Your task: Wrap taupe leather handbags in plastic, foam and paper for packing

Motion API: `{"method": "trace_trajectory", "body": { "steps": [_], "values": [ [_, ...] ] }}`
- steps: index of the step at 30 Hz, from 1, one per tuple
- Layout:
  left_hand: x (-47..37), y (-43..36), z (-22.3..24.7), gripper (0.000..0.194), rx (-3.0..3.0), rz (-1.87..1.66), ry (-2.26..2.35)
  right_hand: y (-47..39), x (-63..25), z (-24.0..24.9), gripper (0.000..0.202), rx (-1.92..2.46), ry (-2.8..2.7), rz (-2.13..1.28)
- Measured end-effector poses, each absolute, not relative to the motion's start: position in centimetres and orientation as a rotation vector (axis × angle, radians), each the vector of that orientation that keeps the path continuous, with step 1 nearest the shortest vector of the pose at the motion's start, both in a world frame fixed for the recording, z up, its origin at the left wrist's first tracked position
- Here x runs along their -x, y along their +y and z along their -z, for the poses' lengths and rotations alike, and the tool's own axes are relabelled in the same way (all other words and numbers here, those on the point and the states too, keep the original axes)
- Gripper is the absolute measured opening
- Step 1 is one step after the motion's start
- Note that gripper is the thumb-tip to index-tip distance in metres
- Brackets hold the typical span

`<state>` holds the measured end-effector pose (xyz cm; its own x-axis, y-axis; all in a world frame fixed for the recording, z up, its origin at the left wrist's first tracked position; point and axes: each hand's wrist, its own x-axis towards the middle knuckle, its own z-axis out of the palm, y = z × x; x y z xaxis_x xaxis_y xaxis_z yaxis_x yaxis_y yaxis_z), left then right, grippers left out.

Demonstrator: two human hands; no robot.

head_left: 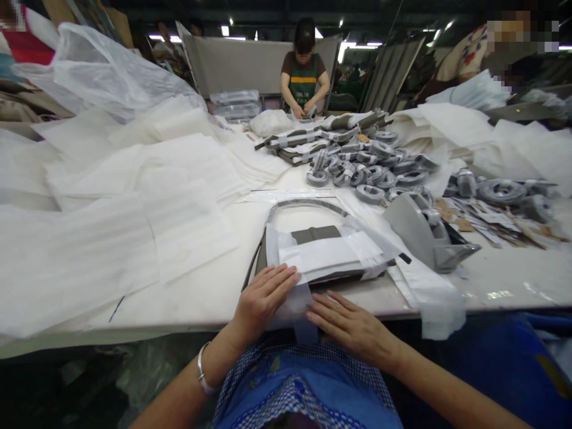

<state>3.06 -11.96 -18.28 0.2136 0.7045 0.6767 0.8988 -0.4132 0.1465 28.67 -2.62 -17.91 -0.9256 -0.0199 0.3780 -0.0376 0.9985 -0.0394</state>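
Observation:
A dark olive handbag point(316, 234) lies flat at the table's front edge, partly covered with white wrapping paper point(330, 255). Its handle point(308, 203), wrapped in grey-white material, arches away from me. My left hand point(267, 295) rests on the bag's near left side, fingers stretched out and close together over the paper. A thin translucent strip of wrapping point(304, 313) hangs over the table edge between my hands. My right hand point(355, 328) lies with fingers extended, its fingertips at the strip's right side. Neither hand is wrapped round anything.
White wrapping sheets point(89, 250) spread over the left of the table point(187, 301). Coiled grey straps point(370, 173) pile up beyond the bag. A grey molded piece point(413, 229) and tags point(504, 223) lie to the right. A co-worker point(306, 77) stands across the table.

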Motion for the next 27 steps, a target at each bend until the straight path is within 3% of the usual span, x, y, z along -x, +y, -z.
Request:
{"method": "trace_trajectory", "body": {
  "steps": [10, 19, 27],
  "values": [
    [-3.2, -11.9, 18.5, 0.043, 2.188, 0.937, -1.512, -5.0, -24.4, 20.1, 0.035, 0.009, -2.382, -0.233],
    [-3.3, -11.9, 18.6, 0.045, 2.199, 0.974, -1.52, -9.3, -26.0, 19.8, 0.045, 0.132, -2.336, -0.448],
    [-3.2, -11.8, 18.3, 0.043, 2.206, 0.98, -1.483, -9.0, -27.1, 17.7, 0.042, 0.135, -2.345, -0.486]
  ]
}}
